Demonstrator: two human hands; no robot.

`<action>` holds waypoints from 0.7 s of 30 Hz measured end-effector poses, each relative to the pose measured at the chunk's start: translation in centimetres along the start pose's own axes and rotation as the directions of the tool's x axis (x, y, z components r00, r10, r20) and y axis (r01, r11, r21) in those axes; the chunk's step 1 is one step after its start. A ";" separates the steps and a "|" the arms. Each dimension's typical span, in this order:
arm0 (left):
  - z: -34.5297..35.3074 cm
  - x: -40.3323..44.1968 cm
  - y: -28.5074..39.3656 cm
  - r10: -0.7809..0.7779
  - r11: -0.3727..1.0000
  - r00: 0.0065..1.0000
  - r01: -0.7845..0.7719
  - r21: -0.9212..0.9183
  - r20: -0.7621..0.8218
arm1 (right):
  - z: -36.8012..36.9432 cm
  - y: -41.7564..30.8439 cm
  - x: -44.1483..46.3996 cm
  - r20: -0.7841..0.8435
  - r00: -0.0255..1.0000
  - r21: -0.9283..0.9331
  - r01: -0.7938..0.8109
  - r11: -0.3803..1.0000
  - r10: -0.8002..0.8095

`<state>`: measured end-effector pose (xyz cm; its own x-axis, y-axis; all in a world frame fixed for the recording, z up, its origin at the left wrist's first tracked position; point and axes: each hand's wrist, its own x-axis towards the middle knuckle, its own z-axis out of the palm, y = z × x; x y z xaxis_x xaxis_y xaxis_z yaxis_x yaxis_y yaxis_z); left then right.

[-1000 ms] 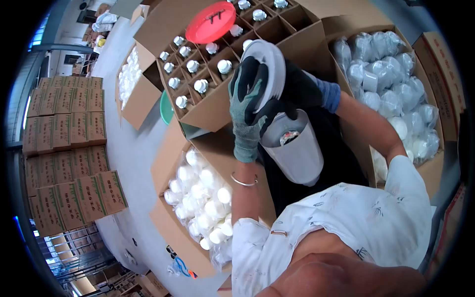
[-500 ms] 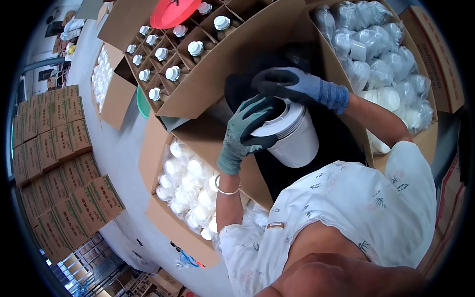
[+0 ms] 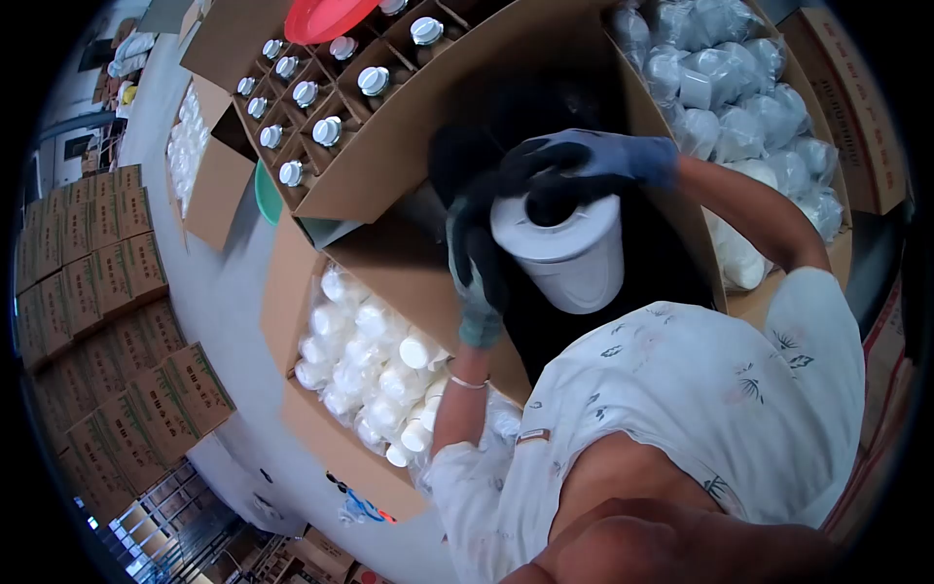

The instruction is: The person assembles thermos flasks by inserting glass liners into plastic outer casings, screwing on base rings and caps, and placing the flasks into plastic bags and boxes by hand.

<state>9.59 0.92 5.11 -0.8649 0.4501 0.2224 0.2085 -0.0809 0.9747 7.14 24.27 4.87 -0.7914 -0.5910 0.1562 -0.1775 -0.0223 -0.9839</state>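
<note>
White container [image 3: 574,277] stands on your dark-clothed lap [image 3: 662,258], tilted a little, its white lid [image 3: 555,238] facing up. Your left hand [image 3: 474,258], in a green and black glove, curls against the lid's left side; whether it grips, you can't tell from here. Your right hand [image 3: 584,161], in a blue and black glove, is bent over the lid's far edge, and a firm grasp can't be made out there either.

Just beyond your lap is a divided carton [image 3: 399,175], with white-capped bottles [image 3: 327,130] standing in its compartments and a red disc [image 3: 329,18] over its far part. To your left, an open carton [image 3: 290,297] holds bagged white pieces [image 3: 384,375]. To your right, another open box [image 3: 827,268] is full of plastic-wrapped pieces [image 3: 744,88], with a printed carton [image 3: 856,117] beside it.

The floor [image 3: 229,292] is pale and smooth. A green basin [image 3: 266,195] shows on it beside the divided carton, near a far-left box [image 3: 219,195] of white pieces. Printed cartons are piled in a tall stack [image 3: 97,273] along the left, metal racks [image 3: 161,521] stand at the near left, and a small blue and red item [image 3: 365,506] lies on the floor by your left-hand carton.
</note>
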 end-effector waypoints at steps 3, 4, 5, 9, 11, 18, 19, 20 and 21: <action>2.5 -2.3 -6.6 -0.159 0.979 0.975 0.176 0.100 -0.156 | 0.0 -2.4 -7.1 -0.134 0.988 -0.356 0.021 0.934 -0.073; 3.0 -2.8 -8.1 -0.159 0.941 0.986 0.164 0.295 -0.039 | 1.0 -2.8 -9.9 -0.259 0.966 -0.456 -0.139 0.879 0.019; 2.7 -3.1 -9.1 -0.296 0.935 0.949 0.266 0.234 0.103 | 1.9 -3.0 -11.9 -0.369 0.926 -0.426 -0.245 0.871 0.080; 2.1 -2.8 -4.6 -0.654 0.752 0.739 0.658 0.036 0.161 | 5.0 -4.3 -15.7 -0.597 0.658 -0.140 -0.649 0.748 0.459; -0.4 -3.7 -3.1 -0.672 0.725 0.698 0.688 0.029 0.248 | 5.8 -3.7 -16.9 -0.598 0.628 -0.192 -0.715 0.673 0.497; 2.0 -2.6 -1.9 -0.577 0.804 0.795 0.593 -0.042 0.184 | 5.5 -2.8 -13.0 -0.413 0.894 -0.470 -0.045 0.882 -0.174; 2.0 -1.7 -0.3 -0.596 0.794 0.783 0.608 -0.014 0.179 | 5.5 -1.3 -13.1 -0.589 0.808 -0.154 -0.081 0.985 -0.025; 2.2 -0.5 1.0 -0.220 0.959 0.935 0.156 0.236 0.279 | 6.4 1.4 -13.5 -0.695 0.695 0.195 -0.061 0.979 0.182; 2.6 1.0 2.6 0.166 0.851 0.872 -0.362 0.380 0.461 | 5.4 3.0 -13.8 -0.468 0.821 0.732 0.153 0.664 0.327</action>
<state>10.46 3.47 7.80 -0.5094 0.7886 0.3443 0.6644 0.1062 0.7398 20.72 28.01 -0.72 -0.9816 -0.1151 -0.1522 0.1891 -0.6952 -0.6935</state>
